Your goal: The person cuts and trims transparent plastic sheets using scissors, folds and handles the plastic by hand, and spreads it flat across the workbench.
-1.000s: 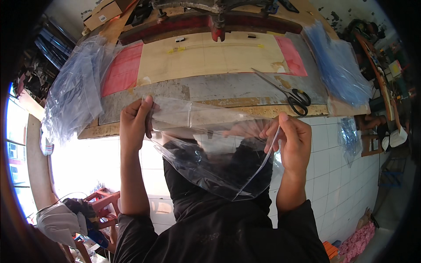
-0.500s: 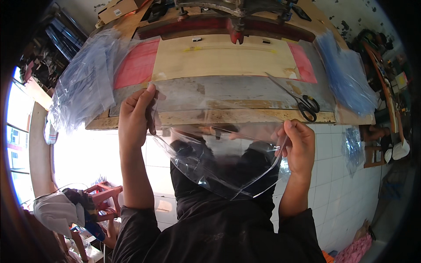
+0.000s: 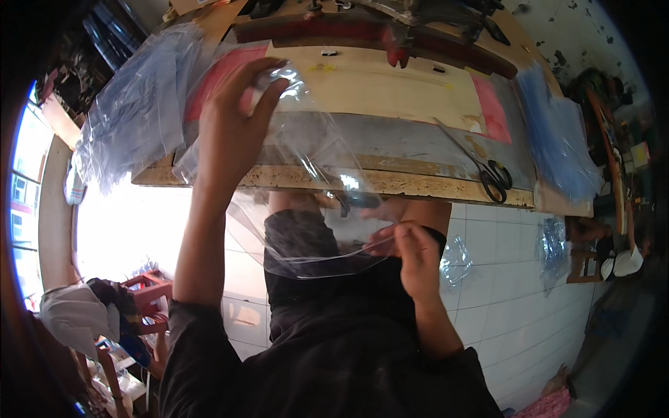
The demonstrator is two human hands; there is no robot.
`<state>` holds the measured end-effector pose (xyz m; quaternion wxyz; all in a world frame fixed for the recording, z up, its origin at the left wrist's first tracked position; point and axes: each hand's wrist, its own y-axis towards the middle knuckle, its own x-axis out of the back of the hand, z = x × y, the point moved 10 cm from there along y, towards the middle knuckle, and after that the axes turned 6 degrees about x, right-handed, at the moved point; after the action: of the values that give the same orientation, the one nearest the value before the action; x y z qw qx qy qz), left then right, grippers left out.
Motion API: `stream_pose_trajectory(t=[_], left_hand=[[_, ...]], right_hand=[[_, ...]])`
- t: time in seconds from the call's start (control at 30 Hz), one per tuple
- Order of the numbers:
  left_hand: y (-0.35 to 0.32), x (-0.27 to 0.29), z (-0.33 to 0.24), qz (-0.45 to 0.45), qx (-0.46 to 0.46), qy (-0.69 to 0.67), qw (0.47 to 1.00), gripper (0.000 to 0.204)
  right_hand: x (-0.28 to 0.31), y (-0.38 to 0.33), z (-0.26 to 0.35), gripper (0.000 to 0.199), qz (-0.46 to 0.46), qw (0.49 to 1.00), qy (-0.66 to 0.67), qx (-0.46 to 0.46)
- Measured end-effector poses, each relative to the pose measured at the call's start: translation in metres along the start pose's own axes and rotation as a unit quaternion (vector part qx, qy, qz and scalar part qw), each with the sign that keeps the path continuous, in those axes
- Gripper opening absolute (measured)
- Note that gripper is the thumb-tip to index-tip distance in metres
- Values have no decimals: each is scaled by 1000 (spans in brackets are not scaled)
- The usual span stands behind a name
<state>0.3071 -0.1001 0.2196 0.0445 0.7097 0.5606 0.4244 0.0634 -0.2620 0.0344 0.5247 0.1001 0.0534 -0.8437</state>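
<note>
A transparent plastic sheet hangs between my hands, reaching from above the table's near edge down over my lap. Whether it is a single layer or a bag, I cannot tell. My left hand is raised over the left of the table, its thumb and fingers closed on the sheet's upper end. Lower and nearer my body, my right hand pinches the opposite edge. Black-handled scissors lie on the table to the right, apart from both hands.
A pale yellow panel with pink ends lies before a dark red metal bar. Transparent plastic sheets are heaped at the left, and bluish sheets lie at the right. A red stool stands lower left. Plastic lies on the tiled floor.
My left hand has moved up and away over the table with its end of the sheet. My right hand has shifted left and slightly down, and the sheet now slants between them.
</note>
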Motion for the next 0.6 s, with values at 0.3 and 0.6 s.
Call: stream_pose_trajectory(t=[0.3, 0.6], left_hand=[[-112, -73, -45, 283, -91, 146, 944, 73], [-127, -85, -32, 318, -128, 167, 924, 64]], right_hand=[[-20, -26, -35, 33, 10, 978, 178, -109], [-31, -30, -23, 35, 104, 973, 162, -129]])
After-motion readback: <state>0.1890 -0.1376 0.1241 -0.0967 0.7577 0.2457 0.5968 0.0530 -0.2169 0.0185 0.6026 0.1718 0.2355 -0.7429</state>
